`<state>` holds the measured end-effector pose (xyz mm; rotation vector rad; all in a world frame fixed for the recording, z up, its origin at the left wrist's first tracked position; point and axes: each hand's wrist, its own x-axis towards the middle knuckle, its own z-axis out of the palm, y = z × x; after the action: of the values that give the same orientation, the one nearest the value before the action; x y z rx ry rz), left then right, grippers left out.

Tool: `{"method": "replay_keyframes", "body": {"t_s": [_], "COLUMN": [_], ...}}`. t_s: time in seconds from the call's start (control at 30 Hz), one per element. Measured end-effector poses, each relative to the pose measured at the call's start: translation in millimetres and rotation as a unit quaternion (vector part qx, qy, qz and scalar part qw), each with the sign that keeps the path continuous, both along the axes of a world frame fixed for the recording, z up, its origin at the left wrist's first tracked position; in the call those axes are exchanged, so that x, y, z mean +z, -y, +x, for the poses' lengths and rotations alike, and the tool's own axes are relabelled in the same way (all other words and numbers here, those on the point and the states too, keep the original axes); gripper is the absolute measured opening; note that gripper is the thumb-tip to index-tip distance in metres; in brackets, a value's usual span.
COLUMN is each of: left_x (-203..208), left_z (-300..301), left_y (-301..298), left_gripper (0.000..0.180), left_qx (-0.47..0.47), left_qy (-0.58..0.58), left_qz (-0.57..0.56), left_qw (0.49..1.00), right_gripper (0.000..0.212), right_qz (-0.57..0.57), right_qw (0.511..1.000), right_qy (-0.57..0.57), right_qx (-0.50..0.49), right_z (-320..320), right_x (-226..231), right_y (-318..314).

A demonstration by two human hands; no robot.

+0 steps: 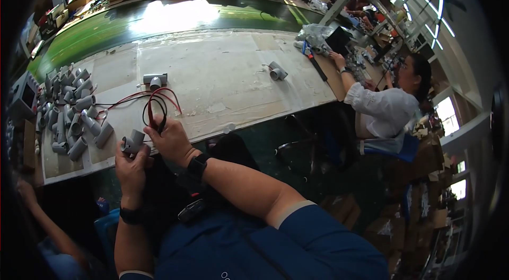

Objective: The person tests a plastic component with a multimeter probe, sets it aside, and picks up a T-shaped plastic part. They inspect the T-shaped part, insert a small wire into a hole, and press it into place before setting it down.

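My left hand (pixel 130 172) is closed around a grey T-shaped fitting (pixel 133 140), held up just off the front edge of the table. Close against it, my right hand (pixel 172 141) pinches a pair of test probes (pixel 153 119) with red and black leads. The probe tips point toward the fitting; whether they touch it is too small to tell. Their leads (pixel 139 94) loop over the tabletop toward the left. One more grey T-shaped fitting (pixel 155 80) lies beyond my hands, and another fitting (pixel 277 71) rests farther right with a short wire beside it.
A heap of grey fittings (pixel 69 105) covers the table's left end, beside a boxy device (pixel 24 94). Behind the worn white table (pixel 212 68) runs a green conveyor belt (pixel 238 18). At right a seated co-worker (pixel 389 102) handles small parts. Another person's arm (pixel 50 221) shows lower left.
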<state>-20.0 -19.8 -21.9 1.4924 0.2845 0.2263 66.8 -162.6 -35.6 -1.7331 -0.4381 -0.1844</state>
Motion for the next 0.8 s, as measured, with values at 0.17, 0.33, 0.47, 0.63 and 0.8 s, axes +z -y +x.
{"method": "replay_keyframes", "body": {"t_s": [0.17, 0.33, 0.47, 0.63, 0.8], "left_x": [-12, -10, -3, 41, 70], "left_z": [12, 10, 9, 26, 94], "left_y": [9, 13, 6, -37, -195], "left_gripper": [0.038, 0.043, 0.045, 0.036, 0.031], "left_qx": [-0.005, 0.006, -0.012, 0.035, 0.183], "left_qy": [0.002, 0.002, 0.001, 0.037, -0.013], "left_qz": [0.034, 0.051, -0.007, 0.018, 0.206], "left_qw": [0.999, 0.999, 1.000, 0.999, 0.961], "right_gripper": [0.017, 0.016, 0.015, 0.017, 0.017], "right_qz": [-0.098, -0.007, 0.014, 0.183, 0.153], "right_qw": [0.987, 0.999, 0.992, 0.967, 0.970], "right_qy": [0.128, -0.049, -0.124, -0.174, -0.188], "right_qx": [-0.009, 0.012, 0.031, 0.020, -0.010], "right_z": [9, -1, 0, 6, 22], "right_x": [-12, 9, 8, 13, 29], "right_y": [14, 19, 16, 49, 110]}}
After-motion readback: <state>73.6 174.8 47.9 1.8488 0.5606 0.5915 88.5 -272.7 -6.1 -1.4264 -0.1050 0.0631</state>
